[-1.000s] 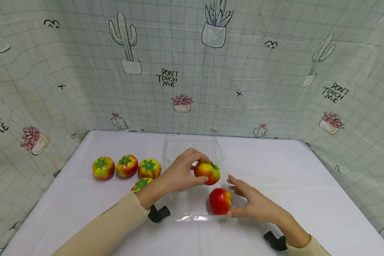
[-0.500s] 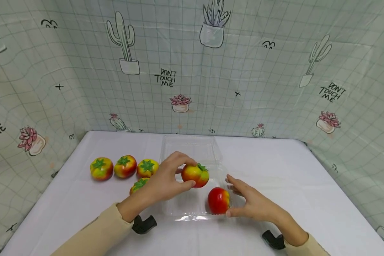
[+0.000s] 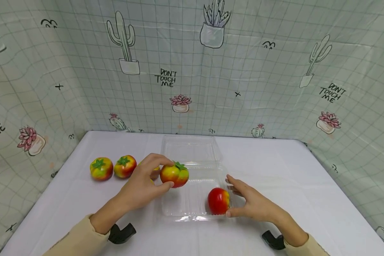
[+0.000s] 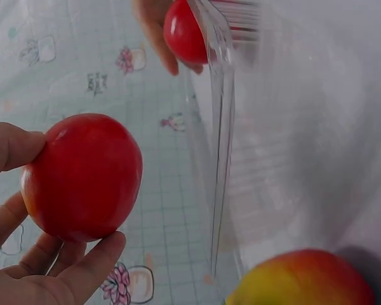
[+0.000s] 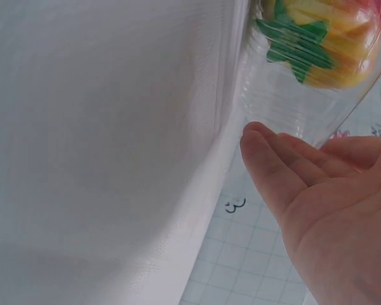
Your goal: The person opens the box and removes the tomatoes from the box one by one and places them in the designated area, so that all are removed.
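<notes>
My left hand (image 3: 136,188) pinches a red-and-yellow tomato (image 3: 174,175) between thumb and fingers, its green leafy top facing right. It is held over the left side of a clear plastic clamshell box (image 3: 185,204). From the left wrist view, the smooth red underside of this tomato (image 4: 86,178) shows. Inside the box, a second tomato (image 3: 218,201) lies on its side in the front right corner. My right hand (image 3: 259,208) stays beside that corner with fingers spread and thumb near the rim; the right wrist view shows its fingers relaxed against the box's outer side.
Two more tomatoes (image 3: 101,169) stand at the left of the white table (image 3: 268,163). Others behind the left hand are mostly hidden. The box's lid (image 3: 192,149) lies folded back behind its base. A patterned cloth (image 3: 192,71) encloses the back and sides.
My left hand has carried its tomato leftward, from above the box's middle to its left edge, now covering tomatoes on the table. The right hand and boxed tomato have stayed put.
</notes>
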The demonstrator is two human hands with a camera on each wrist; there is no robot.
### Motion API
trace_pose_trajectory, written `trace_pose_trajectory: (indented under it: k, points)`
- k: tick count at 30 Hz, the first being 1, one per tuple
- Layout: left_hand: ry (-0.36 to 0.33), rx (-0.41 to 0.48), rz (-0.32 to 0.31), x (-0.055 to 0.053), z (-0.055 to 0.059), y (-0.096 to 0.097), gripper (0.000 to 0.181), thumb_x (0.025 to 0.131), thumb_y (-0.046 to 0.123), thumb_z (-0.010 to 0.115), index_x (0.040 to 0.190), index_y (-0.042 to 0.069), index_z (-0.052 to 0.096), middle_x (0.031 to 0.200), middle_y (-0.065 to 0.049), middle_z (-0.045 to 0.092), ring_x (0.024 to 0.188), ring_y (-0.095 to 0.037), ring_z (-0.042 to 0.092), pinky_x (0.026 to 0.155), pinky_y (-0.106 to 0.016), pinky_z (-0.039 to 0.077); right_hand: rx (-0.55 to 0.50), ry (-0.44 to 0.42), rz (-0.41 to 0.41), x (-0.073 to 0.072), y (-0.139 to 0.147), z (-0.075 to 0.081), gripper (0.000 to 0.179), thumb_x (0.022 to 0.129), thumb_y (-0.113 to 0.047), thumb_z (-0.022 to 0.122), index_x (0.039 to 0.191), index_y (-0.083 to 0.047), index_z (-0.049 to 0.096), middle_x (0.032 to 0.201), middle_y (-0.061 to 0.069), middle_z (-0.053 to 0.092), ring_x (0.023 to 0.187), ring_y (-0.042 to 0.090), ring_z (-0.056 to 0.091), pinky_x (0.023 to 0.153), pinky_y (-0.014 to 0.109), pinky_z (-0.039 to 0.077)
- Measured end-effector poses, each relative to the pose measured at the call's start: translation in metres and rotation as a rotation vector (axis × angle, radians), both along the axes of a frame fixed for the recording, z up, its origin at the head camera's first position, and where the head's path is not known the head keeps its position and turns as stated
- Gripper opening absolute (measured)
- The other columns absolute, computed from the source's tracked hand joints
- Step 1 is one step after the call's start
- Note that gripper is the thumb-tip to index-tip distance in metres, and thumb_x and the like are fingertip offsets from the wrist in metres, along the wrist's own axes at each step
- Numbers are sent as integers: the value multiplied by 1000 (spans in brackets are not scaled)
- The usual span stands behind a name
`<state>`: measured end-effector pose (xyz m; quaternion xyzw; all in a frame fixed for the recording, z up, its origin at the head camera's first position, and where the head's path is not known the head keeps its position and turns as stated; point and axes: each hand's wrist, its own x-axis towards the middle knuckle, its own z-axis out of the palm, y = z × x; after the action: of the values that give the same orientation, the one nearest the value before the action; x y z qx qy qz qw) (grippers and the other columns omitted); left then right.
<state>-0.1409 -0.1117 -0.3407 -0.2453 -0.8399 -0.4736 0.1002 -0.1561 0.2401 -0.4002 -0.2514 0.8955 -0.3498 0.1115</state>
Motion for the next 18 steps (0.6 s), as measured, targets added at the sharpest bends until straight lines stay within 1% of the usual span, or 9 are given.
trace_pose_trajectory:
  k: [5, 8, 11, 13, 18]
  points:
    - [7, 27, 26, 4, -1, -17, 41, 78, 8, 78, 114, 21, 62, 118, 6, 51, 109, -13, 52, 88, -35, 53, 1, -7, -9, -1, 0, -1, 104, 74, -48, 77, 152, -9, 21, 150, 9, 35, 126, 30, 48, 100, 51, 42]
    - [5, 49, 40, 6, -4, -26, 41, 78, 5, 77, 114, 19, 61, 118, 5, 51, 109, -14, 52, 88, -33, 53, 4, -6, -6, -1, 0, -2, 104, 75, -49, 77, 152, -9, 21, 151, 9, 34, 126, 30, 48, 101, 51, 41]
    - [8, 60, 68, 8, -8, -36, 41, 79, 5, 77, 114, 17, 61, 119, 6, 51, 109, -13, 52, 89, -29, 52, 8, -3, -1, -1, 0, -2, 104, 75, -50, 76, 152, -9, 20, 151, 9, 33, 126, 31, 48, 100, 52, 41]
    - [23, 62, 90, 9, -10, -42, 41, 79, 6, 78, 114, 17, 61, 118, 6, 52, 108, -12, 52, 90, -25, 50, 10, 0, -1, -1, 0, -2, 104, 75, -50, 76, 152, -9, 20, 151, 9, 33, 126, 31, 47, 100, 52, 41]
    - [69, 98, 114, 12, -15, -55, 43, 78, 4, 78, 116, 16, 61, 118, 4, 52, 107, -12, 52, 88, -17, 48, 13, 9, -3, -1, 1, -1, 104, 75, -50, 76, 152, -9, 21, 151, 9, 34, 126, 31, 48, 100, 52, 42]
